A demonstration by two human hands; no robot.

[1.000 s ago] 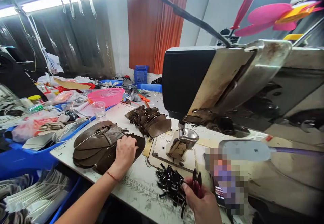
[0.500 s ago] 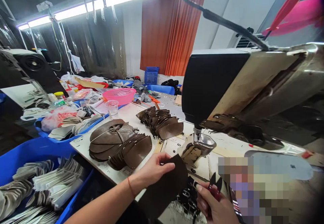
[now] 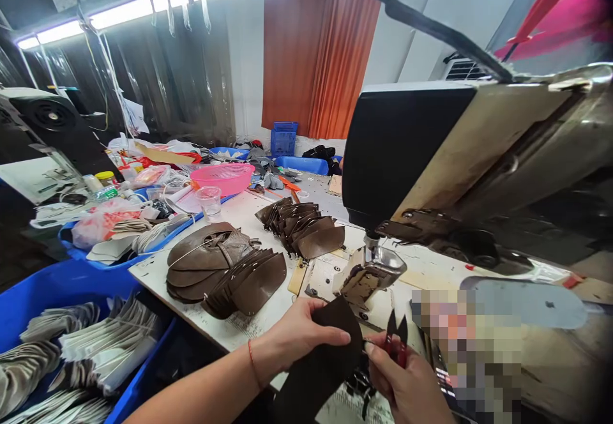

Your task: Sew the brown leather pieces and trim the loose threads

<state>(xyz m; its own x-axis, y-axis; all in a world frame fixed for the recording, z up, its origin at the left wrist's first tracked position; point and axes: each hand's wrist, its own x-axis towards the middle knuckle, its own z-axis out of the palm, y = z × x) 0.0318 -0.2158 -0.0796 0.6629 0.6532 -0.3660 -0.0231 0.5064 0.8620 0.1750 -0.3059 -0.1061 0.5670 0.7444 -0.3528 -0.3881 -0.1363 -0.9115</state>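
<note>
Brown panel (image 3: pixel 316 373) and snips (image 3: pixel 403 333) are clamped in hands (image 3: pixel 301 338); blue bin (image 3: pixel 43 283) holds pale pieces (image 3: pixel 103 344).

White table (image 3: pixel 239 212) (ruler-marked), fanned brown pieces (image 3: pixel 261 283), clear cup (image 3: pixel 209 202)

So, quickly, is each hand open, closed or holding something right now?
Left hand: closed, holding a dark brown piece.
Right hand: closed around red-handled snips; whether it pinches anything else can't be told.
</note>
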